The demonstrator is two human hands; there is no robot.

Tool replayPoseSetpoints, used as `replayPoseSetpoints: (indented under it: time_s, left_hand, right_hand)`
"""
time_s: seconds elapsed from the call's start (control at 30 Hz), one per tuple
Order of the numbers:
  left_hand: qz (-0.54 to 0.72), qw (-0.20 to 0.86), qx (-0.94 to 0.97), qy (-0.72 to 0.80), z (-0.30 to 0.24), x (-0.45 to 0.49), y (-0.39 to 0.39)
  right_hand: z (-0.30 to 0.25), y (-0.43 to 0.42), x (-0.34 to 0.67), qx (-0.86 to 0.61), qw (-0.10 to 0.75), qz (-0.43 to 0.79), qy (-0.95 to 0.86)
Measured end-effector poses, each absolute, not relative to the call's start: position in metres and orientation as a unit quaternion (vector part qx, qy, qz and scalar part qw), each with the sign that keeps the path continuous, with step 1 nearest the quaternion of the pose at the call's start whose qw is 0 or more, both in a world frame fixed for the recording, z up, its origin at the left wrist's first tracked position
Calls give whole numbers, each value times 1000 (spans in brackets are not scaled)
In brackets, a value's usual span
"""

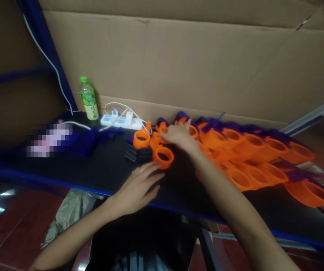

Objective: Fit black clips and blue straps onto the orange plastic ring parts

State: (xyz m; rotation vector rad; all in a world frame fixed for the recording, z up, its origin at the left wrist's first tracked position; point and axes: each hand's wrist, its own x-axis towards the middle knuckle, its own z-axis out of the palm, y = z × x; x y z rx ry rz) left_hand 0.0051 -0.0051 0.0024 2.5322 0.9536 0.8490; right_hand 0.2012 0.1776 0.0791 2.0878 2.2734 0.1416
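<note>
My left hand [139, 185] is over the front of the black table, fingers spread and pointing right. Its fingertips are at the near side of an orange ring-shaped part [164, 165]; I cannot tell if they touch it. My right hand [179, 134] stretches to the back among the orange parts, fingers apart and somewhat blurred. What lies under its fingers is partly hidden. Left of it sits another orange ring [141, 144], beside black ribbed pieces [144, 154]. Many orange ring-shaped parts with dark purple-blue pieces [243, 180] lie in rows to the right.
A green-capped drink bottle [90, 103] and a white power strip [122, 121] with plugs and cables stand at the back. Dark blue cloth-like material [85, 143] lies left. A cardboard wall [179, 64] rises behind the black table [100, 169], which has a blue edge.
</note>
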Motion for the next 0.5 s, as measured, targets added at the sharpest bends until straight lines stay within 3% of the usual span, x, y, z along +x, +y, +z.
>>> replayPoseSetpoints:
  time_s: [0.3, 0.5]
  left_hand:
    - [324, 163, 873, 327, 3, -4, -4]
    - [358, 179, 851, 339, -1, -17, -1]
  right_hand:
    - [96, 123, 193, 592, -41, 67, 802]
    - [95, 73, 202, 507, 12, -46, 860]
